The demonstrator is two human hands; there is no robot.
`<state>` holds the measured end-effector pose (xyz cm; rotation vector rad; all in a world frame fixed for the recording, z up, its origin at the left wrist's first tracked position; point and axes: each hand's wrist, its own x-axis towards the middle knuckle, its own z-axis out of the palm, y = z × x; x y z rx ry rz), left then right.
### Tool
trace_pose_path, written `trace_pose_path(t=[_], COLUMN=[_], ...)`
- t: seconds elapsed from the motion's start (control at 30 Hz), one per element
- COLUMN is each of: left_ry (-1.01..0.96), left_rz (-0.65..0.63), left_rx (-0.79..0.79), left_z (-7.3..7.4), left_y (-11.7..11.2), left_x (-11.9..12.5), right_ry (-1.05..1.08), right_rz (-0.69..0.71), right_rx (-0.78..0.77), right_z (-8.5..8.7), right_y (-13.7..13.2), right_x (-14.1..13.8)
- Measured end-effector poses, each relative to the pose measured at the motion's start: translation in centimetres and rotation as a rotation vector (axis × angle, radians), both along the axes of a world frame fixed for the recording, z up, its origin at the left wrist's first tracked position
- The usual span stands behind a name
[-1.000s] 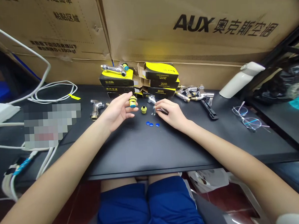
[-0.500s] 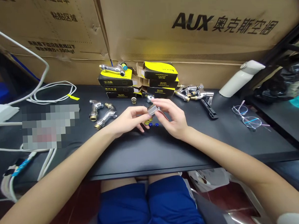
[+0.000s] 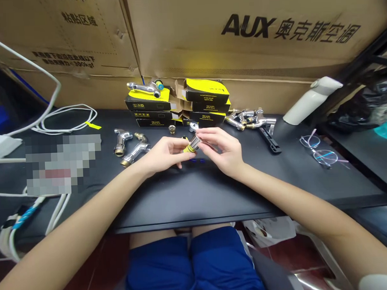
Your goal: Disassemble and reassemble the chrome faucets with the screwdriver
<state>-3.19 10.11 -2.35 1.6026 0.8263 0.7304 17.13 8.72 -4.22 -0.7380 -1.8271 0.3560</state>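
Left hand point(image 3: 164, 155) pinched the yellow fitting point(image 3: 189, 149), right hand point(image 3: 224, 153) gripped the chrome piece point(image 3: 195, 142), the two meeting mid-desk point(image 3: 198, 196), near side of the boxes point(image 3: 207, 91); straight alignment and light pressure looked wisest! Beyond, the far-right carton point(image 3: 256, 35) shouted "AUX", the far-left carton point(image 3: 83, 38) "300kgf".

In view: two hands point(image 3: 224, 154), two blue discs point(image 3: 202, 161), six yellow-and-black boxes point(image 3: 207, 92), one white bottle point(image 3: 309, 103)

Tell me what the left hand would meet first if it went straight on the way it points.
The left hand would probably meet the metal piece in the right hand, just past the yellow part it holds; depth is unclear.
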Motion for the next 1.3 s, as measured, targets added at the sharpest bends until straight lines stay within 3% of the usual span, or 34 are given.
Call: trace_pose_path(t=[0.13, 0.43, 0.93, 1.13, 1.3], left_ry=[0.026, -0.028, -0.001, -0.025, -0.077], left_rz=[-0.037, 0.068, -0.008, 0.181, 0.315], left_rx=[0.001, -0.042, -0.056, -0.056, -0.012], left_z=[-0.1, 0.0, 0.0, 0.4, 0.6], left_y=[0.1, 0.1, 0.2, 0.4, 0.9], left_x=[0.0, -0.2, 0.0, 0.0, -0.4], right_ry=[0.035, 0.041, -0.217, -0.132, -0.390], right_rz=[0.041, 0.048, 0.107, -0.081, -0.086], right_rx=[-0.018, -0.018, -0.021, -0.081, -0.029], right_z=[0.1, 0.2, 0.8, 0.5, -0.7], right_y=[0.0, 0.1, -0.1, 1.1, 2.0], right_x=[0.0, 0.1, 0.6, 1.5, 1.8])
